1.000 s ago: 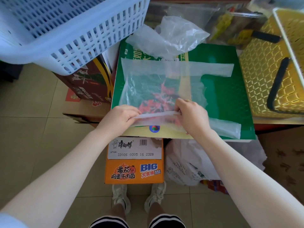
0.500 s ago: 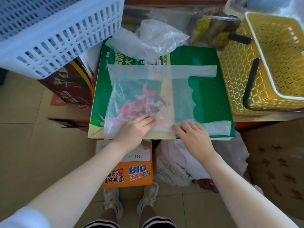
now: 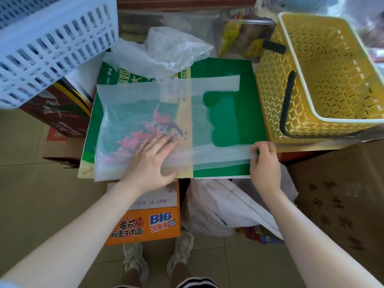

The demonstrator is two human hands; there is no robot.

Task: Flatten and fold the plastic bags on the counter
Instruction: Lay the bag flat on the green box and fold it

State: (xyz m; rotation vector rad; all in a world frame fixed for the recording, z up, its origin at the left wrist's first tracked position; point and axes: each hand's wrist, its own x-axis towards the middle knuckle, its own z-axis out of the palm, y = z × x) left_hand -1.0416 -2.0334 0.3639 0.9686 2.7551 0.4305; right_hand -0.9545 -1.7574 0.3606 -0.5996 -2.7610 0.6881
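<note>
A clear plastic bag lies spread flat on a green box top, its two handle strips pointing right. My left hand presses flat on the bag's near edge with straight fingers. My right hand pinches the end of the near handle strip at the box's right front corner. A second, crumpled clear bag sits at the far edge of the box.
A yellow basket with a black handle stands right of the box. A white slatted basket overhangs at the far left. Below the box are an orange carton, white bags and my shoes on the tiled floor.
My right hand slid right along the near edge and took hold of the handle strip's end. My left hand went from pinching the folded edge to pressing flat on the bag.
</note>
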